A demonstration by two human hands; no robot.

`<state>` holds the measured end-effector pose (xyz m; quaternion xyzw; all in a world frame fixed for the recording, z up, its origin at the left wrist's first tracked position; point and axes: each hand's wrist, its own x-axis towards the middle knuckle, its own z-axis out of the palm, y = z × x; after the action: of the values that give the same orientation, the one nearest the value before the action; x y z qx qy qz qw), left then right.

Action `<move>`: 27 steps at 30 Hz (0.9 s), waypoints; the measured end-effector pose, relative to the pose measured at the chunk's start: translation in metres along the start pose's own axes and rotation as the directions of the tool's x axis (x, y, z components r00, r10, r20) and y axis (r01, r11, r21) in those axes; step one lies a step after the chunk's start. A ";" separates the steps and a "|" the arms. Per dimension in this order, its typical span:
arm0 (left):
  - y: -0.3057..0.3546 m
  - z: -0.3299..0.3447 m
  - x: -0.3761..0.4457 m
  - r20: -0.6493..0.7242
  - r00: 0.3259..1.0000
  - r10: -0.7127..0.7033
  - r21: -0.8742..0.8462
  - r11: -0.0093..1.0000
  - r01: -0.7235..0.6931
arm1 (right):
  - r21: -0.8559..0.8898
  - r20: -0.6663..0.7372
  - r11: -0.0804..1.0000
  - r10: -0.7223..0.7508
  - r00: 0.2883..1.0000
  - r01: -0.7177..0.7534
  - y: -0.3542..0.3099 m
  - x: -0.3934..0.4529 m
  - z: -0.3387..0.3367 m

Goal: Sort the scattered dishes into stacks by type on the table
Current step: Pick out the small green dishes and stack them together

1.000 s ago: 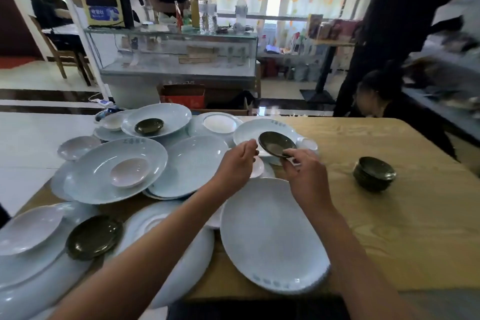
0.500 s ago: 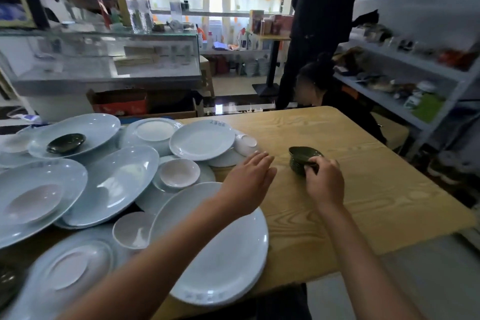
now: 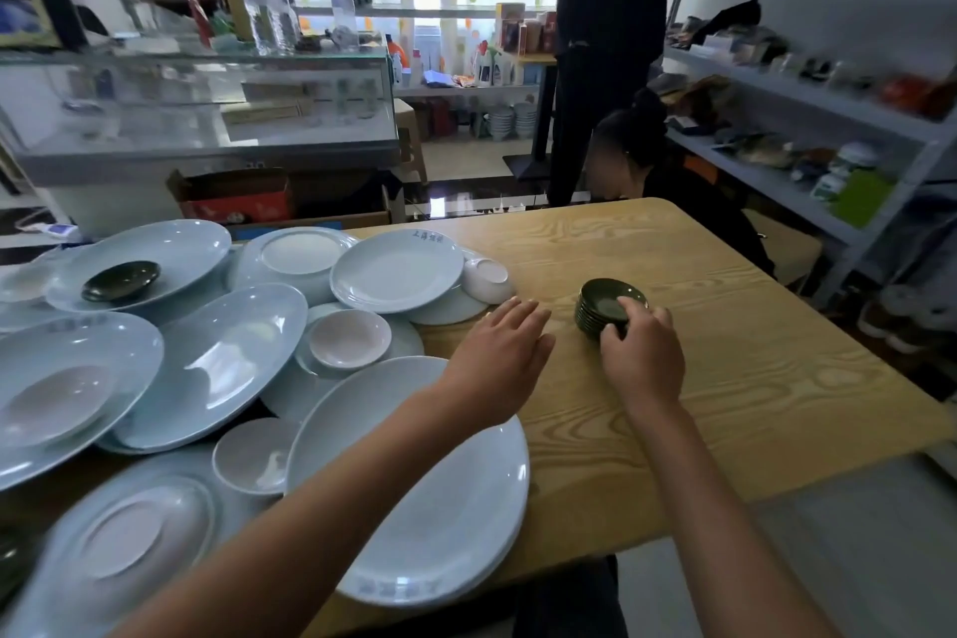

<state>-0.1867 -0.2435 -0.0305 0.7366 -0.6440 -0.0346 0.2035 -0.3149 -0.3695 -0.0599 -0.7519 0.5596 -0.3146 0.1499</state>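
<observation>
Dark saucer stack (image 3: pixel 608 310), centre right: your right hand (image 3: pixel 642 358) pinches its near edge; left hand (image 3: pixel 499 358) hovers flat, empty. Nudging risks toppling it.

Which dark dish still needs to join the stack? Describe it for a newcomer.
Start at the wooden table and go to the pile of pale plates on its left. At the far left, a large oval plate holds one dark green saucer, the only dark dish lying among pale ones.
</observation>
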 end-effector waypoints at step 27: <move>-0.110 -0.109 -0.172 -0.281 0.822 -0.496 0.085 0.840 0.536 | 0.283 0.175 0.675 -0.734 0.656 0.681 -0.214 -0.155 0.060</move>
<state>-0.0783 -0.0402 -0.0055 0.8959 -0.3900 0.0554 0.2052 -0.1437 -0.1616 -0.0287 -0.9282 0.1611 -0.2933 0.1627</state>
